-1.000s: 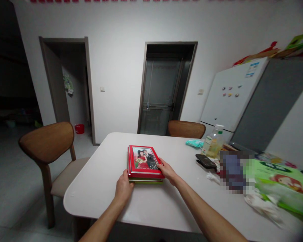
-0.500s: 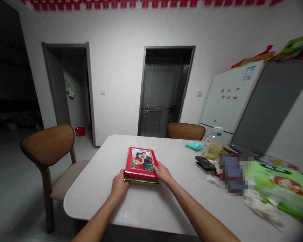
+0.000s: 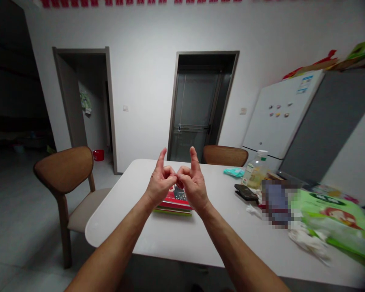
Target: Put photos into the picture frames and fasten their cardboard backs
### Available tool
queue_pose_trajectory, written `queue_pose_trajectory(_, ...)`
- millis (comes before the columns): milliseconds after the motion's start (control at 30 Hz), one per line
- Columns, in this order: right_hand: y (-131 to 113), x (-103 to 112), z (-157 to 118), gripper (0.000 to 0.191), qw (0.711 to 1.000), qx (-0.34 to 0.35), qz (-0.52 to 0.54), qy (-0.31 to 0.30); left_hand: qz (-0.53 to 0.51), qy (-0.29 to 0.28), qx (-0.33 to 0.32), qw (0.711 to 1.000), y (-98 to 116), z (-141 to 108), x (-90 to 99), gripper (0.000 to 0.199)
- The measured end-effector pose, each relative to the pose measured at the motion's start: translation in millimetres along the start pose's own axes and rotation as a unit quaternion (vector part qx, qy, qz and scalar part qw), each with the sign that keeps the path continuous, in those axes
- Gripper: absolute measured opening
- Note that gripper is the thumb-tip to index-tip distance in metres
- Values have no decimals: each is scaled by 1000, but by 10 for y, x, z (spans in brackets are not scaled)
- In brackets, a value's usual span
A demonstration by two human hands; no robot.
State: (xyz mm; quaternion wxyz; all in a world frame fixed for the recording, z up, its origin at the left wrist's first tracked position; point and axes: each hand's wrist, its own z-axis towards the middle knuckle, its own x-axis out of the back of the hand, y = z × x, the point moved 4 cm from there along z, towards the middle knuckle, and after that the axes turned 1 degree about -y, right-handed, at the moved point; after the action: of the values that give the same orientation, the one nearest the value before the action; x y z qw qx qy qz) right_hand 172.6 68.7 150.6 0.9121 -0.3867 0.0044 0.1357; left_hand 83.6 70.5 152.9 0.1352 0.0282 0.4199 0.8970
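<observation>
My left hand (image 3: 162,182) and my right hand (image 3: 194,184) are raised side by side over the table, their curled fingers and thumbs meeting or nearly meeting in the middle. One finger of each hand points up, while the others are folded in; nothing shows in either hand. Behind and below them lies a stack with a red framed photo (image 3: 178,202) on top and a green edge underneath, partly hidden by the hands. It rests on the white table (image 3: 115,215).
On the right of the table are a bottle (image 3: 255,170), a teal packet (image 3: 233,172), a dark flat object (image 3: 246,192), crumpled tissues (image 3: 310,243) and a green package (image 3: 337,215). Wooden chairs stand at the left (image 3: 65,168) and far side (image 3: 225,155).
Both hands have let go of the red framed stack and risen above it, coming together with one finger up on each. The stack stays on the table. The view has shifted slightly.
</observation>
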Motion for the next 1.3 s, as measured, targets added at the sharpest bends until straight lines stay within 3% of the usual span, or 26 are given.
queue_pose_trajectory(133, 36, 64, -60, 76, 999, -38, 25, 4, -29, -14, 19, 999, -34, -74, -70, 79)
queue_pose_trajectory(300, 347, 212, -190, 68, 992, -100, 57, 60, -34, 29, 68, 997, -288, -164, 10, 84)
queue_pose_trajectory(367, 512, 284, -226, 49, 978, -165, 76, 101, -58, 62, 114, 990, -376, -167, 62, 74)
queue_pose_trajectory(433, 617, 342, -229, 34, 958, -233, 87, 139, -81, 86, 159, 980, -410, -136, 103, 47)
queue_pose_trajectory(500, 606, 361, -178, 38, 946, -268, 94, 157, -95, 89, 185, 974, -374, -68, 113, 46)
queue_pose_trajectory(700, 273, 130, 77, 58, 946, -289, 139, 50, -128, 29, 254, 958, -204, 104, -45, 67)
queue_pose_trajectory(833, 360, 92, 63, 59, 949, -306, 68, 30, -105, 50, 281, 953, -296, 46, -40, 68)
queue_pose_trajectory(967, 723, 306, -57, 56, 953, -264, -142, 43, -84, 81, 316, 941, -599, -147, 116, 67)
queue_pose_trajectory(1033, 930, 434, -148, 52, 925, -245, -290, 18, -70, 103, 345, 930, -818, -302, 222, 66)
queue_pose_trajectory(1167, 1206, 518, -329, 33, 797, -142, -574, -124, -49, 142, 408, 901, -1254, -656, 359, 62)
queue_pose_trajectory(1233, 1253, 496, -410, 31, 756, -103, -623, -173, -48, 151, 425, 891, -1404, -787, 353, 58)
queue_pose_trajectory(1300, 1239, 455, -481, 22, 748, -87, -628, -197, -56, 152, 427, 890, -1496, -862, 300, 54)
